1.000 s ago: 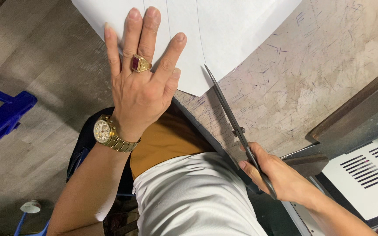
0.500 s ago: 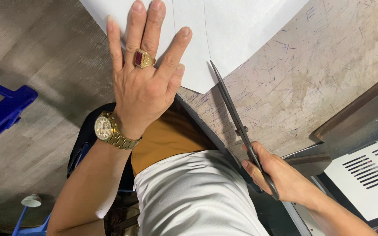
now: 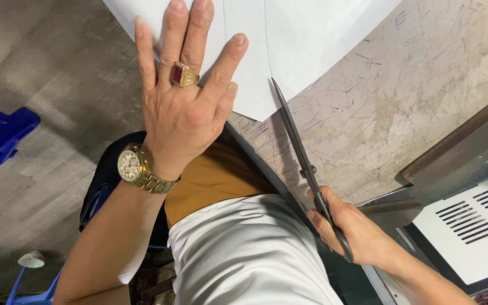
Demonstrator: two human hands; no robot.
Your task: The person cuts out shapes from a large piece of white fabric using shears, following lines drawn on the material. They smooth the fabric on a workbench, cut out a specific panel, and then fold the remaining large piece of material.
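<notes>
One white sheet [image 3: 289, 39] under flat, released left hand [image 3: 184, 107], one pair of scissors [image 3: 306, 164] grasped by right hand [image 3: 351, 229]

Matt white paper [image 3: 312, 39], scratched worn tabletop [image 3: 402, 101]

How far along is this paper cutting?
Barely begun. Done: curved lines are already drawn on the white sheet. In hand: the left hand presses it flat while the right hand brings the scissors to its edge. Left: no cut shows along the lines.
</notes>
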